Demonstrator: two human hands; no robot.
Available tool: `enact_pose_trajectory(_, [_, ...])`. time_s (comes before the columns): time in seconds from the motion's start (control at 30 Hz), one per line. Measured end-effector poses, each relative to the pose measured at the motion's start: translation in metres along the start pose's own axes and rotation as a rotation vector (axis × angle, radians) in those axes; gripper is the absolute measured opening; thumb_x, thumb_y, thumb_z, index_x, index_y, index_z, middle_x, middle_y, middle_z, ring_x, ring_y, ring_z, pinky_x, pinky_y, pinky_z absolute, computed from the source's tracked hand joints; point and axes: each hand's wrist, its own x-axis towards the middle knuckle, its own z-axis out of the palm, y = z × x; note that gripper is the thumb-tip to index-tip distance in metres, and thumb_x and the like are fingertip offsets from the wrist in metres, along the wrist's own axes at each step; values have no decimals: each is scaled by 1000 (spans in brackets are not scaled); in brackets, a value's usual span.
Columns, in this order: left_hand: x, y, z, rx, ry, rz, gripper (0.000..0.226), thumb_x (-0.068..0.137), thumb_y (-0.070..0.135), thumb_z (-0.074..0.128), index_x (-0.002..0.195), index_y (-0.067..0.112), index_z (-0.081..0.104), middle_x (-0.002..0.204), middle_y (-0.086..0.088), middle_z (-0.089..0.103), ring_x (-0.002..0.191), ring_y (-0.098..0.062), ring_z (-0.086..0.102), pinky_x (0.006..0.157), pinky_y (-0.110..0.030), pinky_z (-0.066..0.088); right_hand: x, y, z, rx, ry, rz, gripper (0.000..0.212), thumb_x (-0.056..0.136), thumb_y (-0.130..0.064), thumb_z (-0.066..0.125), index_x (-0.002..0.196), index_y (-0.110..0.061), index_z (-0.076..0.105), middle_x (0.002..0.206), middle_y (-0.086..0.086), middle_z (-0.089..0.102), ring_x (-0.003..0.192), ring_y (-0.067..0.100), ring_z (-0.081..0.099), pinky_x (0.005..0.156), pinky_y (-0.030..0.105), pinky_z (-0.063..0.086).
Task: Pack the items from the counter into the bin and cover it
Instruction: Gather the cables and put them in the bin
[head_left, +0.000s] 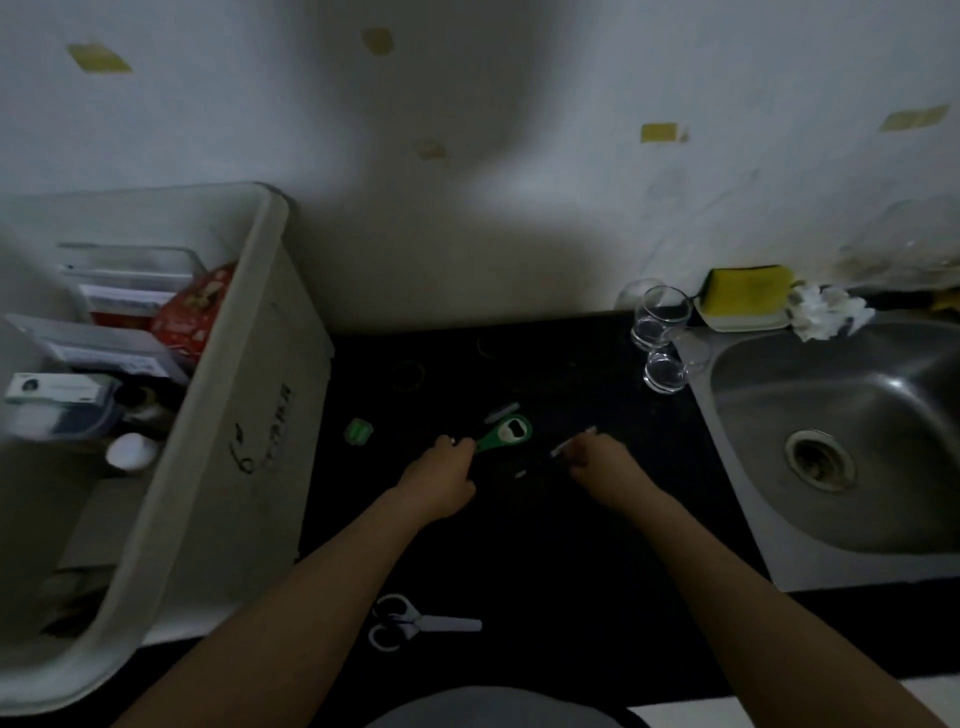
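The black counter (519, 540) runs between a tall white bin (228, 415) at the left and a steel sink (841, 426) at the right, with the white wall closing off the far side and the near edge at the person's body. The bin stands open-topped, its near wall rising well above the counter surface; boxes, a red packet and a small white round thing already lie inside. The widest bare stretch of counter lies in the middle, between the bin's wall and the sink's rim. The left hand (441, 483) has its fingers curled round the handle end of a green bottle opener (506, 431), which lies on the counter just right of a small green object (359, 431). The right hand (597, 467) pinches a thin, pale-tipped dark item (563, 449), too dim to identify, low over the counter near the opener. White-handled scissors (415, 622) lie closed near the front edge, between the forearms. Clear glasses (660, 332) stand at the sink's back corner, next to a yellow sponge (745, 296) and crumpled white paper (826, 312).
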Motion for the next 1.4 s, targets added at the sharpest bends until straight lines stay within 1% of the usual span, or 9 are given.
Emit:
enact_pose_trajectory(0.27, [36, -9, 7, 9, 192, -140, 36, 94, 16, 47, 129, 10, 43, 123, -16, 44, 106, -29, 52, 85, -42, 51, 36, 1, 3, -210, -30, -164, 46, 86, -11, 56, 131, -14, 45, 127, 11, 45, 117, 30, 46, 93, 37, 43])
enact_pose_trajectory(0.37, [49, -12, 6, 68, 188, -127, 31, 94, 14, 46, 125, 8, 48, 122, -15, 47, 106, -29, 52, 84, -41, 50, 47, -4, 9, -311, -99, -215, 48, 87, -10, 56, 134, -14, 43, 133, 11, 40, 122, 32, 41, 98, 41, 40])
enact_pose_trajectory(0.5, [64, -13, 6, 94, 140, -90, 33, 94, 10, 45, 127, 8, 49, 124, -14, 47, 109, -30, 51, 86, -40, 48, 56, -11, 15, -330, -62, -227, 37, 89, -9, 51, 126, -12, 49, 129, 12, 43, 119, 30, 42, 87, 36, 44])
enact_pose_trajectory(0.67, [74, -10, 8, 106, 135, -83, 37, 88, -4, 50, 123, 8, 50, 120, -14, 51, 106, -29, 52, 81, -35, 45, 56, -15, 22, -381, -39, -223, 33, 89, -11, 52, 121, -11, 50, 124, 10, 45, 117, 29, 42, 87, 37, 44])
enact_pose_trajectory(0.83, [70, -6, 8, -20, 148, -162, 18, 89, -7, 42, 102, 1, 53, 114, -20, 47, 88, -30, 53, 69, -32, 41, 54, -8, 27, -291, -44, -191, 22, 92, -12, 47, 110, -8, 59, 118, 11, 51, 112, 28, 45, 83, 35, 45])
enact_pose_trajectory(0.93, [66, -7, 7, -116, 149, -191, 14, 93, 4, 46, 104, -1, 52, 116, -21, 45, 95, -34, 53, 77, -37, 45, 50, -5, 26, -224, -28, -191, 23, 93, -11, 46, 109, -6, 62, 116, 12, 52, 111, 27, 45, 84, 34, 45])
enact_pose_trajectory(1.03, [65, -6, 10, -125, 110, -165, 27, 94, 20, 53, 114, 2, 51, 120, -18, 46, 106, -31, 51, 87, -39, 48, 46, -2, 25, -169, -15, -188, 24, 94, -11, 46, 112, -6, 62, 118, 12, 51, 111, 26, 45, 85, 32, 44])
enact_pose_trajectory(1.2, [65, -5, 8, -116, 78, -163, 22, 93, 9, 52, 114, 1, 52, 120, -20, 52, 108, -30, 53, 88, -36, 45, 42, 3, 20, -87, 39, -142, 27, 92, -11, 49, 115, -10, 64, 116, 11, 54, 112, 27, 46, 86, 32, 45])
enact_pose_trajectory(1.4, [57, -3, -5, -330, 115, -248, 21, 89, 0, 46, 109, 1, 54, 108, -20, 54, 93, -30, 55, 71, -28, 42, 42, 2, 8, 34, 101, -127, 27, 91, -9, 51, 115, -8, 65, 115, 14, 56, 111, 29, 48, 89, 28, 39])
